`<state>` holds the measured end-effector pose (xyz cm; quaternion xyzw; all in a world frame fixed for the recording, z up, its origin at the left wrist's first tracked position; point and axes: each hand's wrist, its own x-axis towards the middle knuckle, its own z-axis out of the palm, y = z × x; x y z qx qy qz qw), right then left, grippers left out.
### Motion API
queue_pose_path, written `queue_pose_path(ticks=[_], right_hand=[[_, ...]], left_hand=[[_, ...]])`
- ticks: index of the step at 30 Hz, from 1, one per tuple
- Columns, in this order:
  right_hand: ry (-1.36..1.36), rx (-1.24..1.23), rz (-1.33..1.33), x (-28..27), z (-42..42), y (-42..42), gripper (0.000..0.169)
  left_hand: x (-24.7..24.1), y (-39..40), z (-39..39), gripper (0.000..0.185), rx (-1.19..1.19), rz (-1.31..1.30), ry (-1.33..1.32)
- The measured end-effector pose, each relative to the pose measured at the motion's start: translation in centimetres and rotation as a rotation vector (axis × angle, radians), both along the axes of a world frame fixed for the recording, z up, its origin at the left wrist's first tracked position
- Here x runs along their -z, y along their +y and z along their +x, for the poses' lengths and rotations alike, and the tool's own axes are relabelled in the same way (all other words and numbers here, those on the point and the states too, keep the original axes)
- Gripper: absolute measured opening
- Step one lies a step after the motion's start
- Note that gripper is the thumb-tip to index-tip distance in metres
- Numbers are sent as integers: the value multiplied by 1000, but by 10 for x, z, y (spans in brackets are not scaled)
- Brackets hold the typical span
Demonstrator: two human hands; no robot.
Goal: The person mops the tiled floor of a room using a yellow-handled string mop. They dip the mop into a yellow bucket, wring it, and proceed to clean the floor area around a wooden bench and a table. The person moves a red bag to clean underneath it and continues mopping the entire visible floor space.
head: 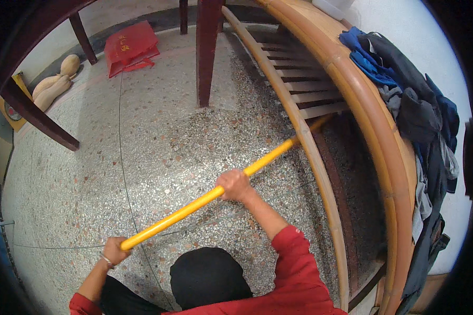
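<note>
My left hand [116, 251] grips the near end of a yellow pole [177, 215]. Farther up the same pole, my right hand [234, 185] is closed around it. The pole slants up to the right, above the speckled terrazzo floor [173, 157]. It passes beneath the lower bamboo rail [306, 134] of a bamboo bed or bench [368, 106], where its far end is lost in shadow. Whatever is fixed to that end is hidden. A knee in black cloth [209, 277] shows below my arms, which are in red sleeves.
Dark red wooden legs [205, 59] of furniture stand on the floor ahead. A red gift bag [132, 47] lies near the wall. Several pale squashes [54, 87] rest at the left beside a yellow box [13, 114]. Clothes [414, 102] are heaped on the bamboo surface.
</note>
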<state>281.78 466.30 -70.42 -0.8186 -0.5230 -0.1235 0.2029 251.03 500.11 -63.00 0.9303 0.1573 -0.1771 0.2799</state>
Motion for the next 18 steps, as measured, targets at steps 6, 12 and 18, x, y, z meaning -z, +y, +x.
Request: queue_pose_path(ticks=[6,12,18], right_hand=[[-297,422,-137,-21,145,-25,18],[45,672,248,-14,181,-10,42],[900,671,953,13,173,22,34]], left_hand=[[11,-120,126,23,-127,-269,-112],[21,-202,262,25,-173,-666,-123],[8,-194,302,27,-228,-814,-49]])
